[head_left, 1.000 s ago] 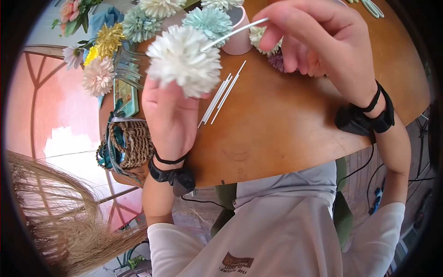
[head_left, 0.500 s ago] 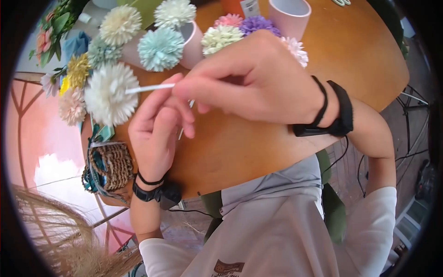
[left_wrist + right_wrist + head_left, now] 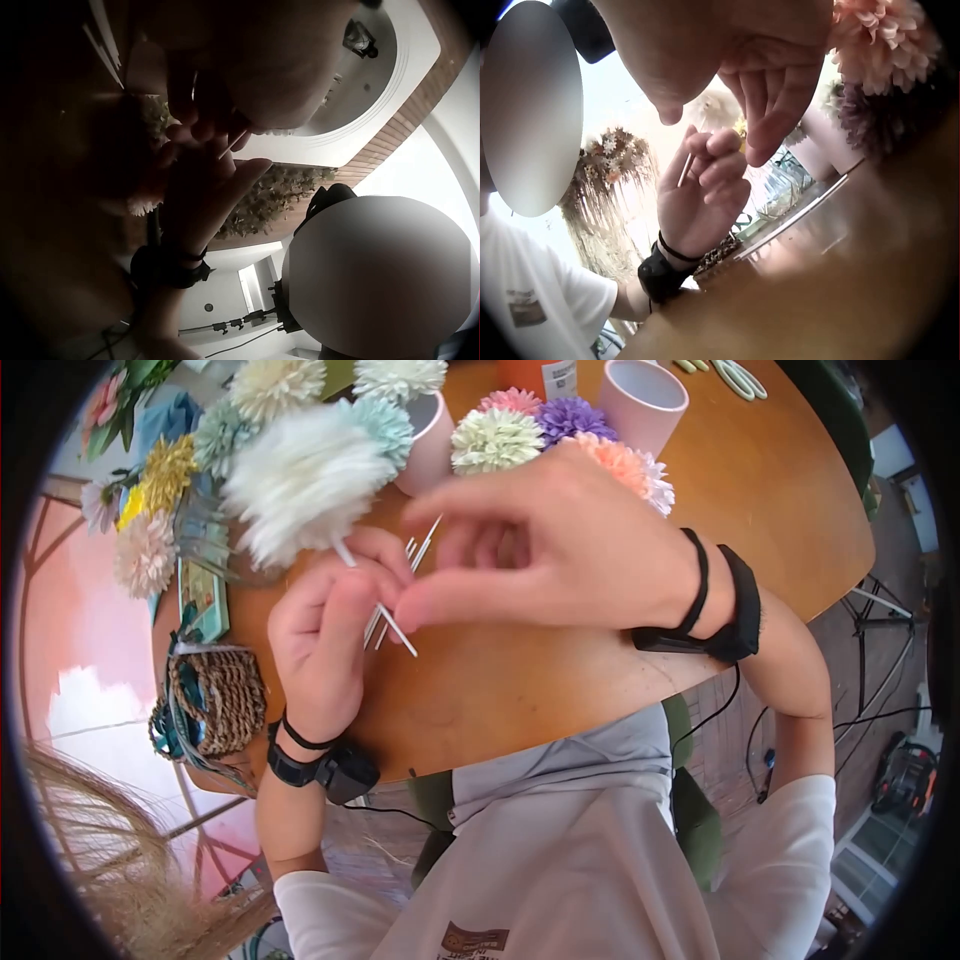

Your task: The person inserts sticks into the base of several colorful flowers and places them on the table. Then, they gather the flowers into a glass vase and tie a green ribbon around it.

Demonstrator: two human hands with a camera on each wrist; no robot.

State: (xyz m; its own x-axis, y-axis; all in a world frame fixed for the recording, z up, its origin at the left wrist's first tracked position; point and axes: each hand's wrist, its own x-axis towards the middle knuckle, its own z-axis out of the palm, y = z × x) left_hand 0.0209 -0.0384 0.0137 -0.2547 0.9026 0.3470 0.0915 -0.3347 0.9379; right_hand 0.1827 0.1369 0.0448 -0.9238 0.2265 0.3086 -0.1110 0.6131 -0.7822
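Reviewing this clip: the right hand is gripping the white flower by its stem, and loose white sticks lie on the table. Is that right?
Not quite: the left hand grips the white flower by its stem, as the head view shows. Loose white sticks do lie on the table.

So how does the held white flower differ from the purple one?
In the head view the white flower looks larger and blurred; the purple flower, smaller and sharper. The left hand holds the white flower's stem; no hand holds the purple flower. Both have many petals.
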